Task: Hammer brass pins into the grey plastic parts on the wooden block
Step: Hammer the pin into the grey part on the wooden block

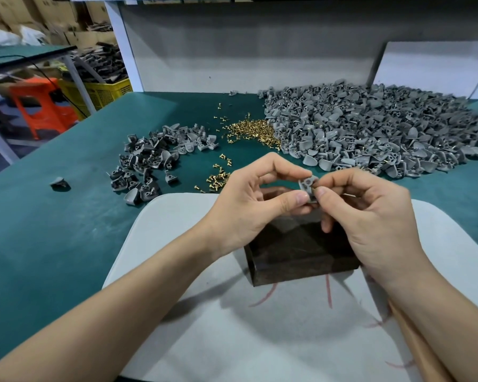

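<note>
Both hands meet above the dark wooden block, which stands on a grey mat. My left hand pinches a small grey plastic part between thumb and forefinger. My right hand has thumb and forefinger pinched together against the right side of the same part; any brass pin between those fingertips is hidden. Loose brass pins lie in a heap at the middle of the green table, with a smaller scatter of pins just beyond my left hand.
A big heap of grey parts fills the right of the table. A smaller heap of grey parts lies at centre left, and a lone grey part further left. A white panel closes the back. A wooden handle shows under my right forearm.
</note>
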A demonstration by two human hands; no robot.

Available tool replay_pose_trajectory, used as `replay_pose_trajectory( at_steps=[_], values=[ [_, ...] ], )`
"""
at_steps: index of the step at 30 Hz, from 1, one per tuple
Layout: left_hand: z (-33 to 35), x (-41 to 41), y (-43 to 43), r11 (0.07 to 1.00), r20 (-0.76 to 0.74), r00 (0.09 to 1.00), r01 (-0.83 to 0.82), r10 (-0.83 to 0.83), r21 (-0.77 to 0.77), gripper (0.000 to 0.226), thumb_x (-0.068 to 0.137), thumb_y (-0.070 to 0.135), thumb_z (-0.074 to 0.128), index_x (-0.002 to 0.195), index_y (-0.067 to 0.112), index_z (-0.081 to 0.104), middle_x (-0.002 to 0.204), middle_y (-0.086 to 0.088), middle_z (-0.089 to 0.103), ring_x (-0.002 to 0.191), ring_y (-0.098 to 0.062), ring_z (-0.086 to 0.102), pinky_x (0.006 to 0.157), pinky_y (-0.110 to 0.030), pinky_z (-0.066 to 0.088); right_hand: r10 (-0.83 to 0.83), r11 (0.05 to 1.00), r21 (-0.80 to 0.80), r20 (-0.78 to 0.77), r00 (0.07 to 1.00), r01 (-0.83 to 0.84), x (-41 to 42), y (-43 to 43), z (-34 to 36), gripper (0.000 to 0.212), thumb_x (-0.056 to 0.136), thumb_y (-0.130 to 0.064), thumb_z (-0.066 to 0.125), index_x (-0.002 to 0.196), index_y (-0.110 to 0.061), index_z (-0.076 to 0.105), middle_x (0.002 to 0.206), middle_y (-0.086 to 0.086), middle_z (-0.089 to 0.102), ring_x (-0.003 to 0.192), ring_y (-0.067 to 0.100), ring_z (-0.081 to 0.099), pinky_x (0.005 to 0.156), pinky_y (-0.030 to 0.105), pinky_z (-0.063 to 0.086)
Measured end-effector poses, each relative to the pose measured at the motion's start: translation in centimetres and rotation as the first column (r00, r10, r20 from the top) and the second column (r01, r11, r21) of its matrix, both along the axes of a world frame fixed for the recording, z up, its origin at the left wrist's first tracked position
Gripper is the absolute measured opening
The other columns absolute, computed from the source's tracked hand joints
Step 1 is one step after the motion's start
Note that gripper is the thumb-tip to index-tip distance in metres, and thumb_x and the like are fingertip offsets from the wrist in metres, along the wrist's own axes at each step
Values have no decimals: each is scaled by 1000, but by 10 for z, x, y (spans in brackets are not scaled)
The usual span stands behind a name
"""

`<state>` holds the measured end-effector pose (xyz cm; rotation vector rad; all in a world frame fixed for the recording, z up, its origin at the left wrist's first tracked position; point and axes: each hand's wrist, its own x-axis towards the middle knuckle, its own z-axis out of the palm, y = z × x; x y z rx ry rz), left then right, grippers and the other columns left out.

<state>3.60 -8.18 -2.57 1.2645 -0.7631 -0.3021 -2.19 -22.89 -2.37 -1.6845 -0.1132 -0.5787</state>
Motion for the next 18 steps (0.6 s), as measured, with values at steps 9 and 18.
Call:
replay_pose_trajectory(
  at_steps=[9,18],
  values=[
    [0,2,0,1000,29,999,-24,23,12,21,72,6,66,92,9,59,91,-7,61,79,-14,65,74,-26,58,-7,1000,-7,-16,1000,7,0,-1,-1,18,82,2,65,72,-13,63,50,-7,57,40,6,48,45,12,40],
    [-1,1,-1,1000,18,1000,-24,24,2,20,69,5,67,87,7,60,75,9,66,74,-13,67,70,-27,59,14,999,-40,-46,999,-16,0,-4,0,22,81,0,67,68,-17,64,51,-4,60,40,8,49,45,13,41]
  ],
)
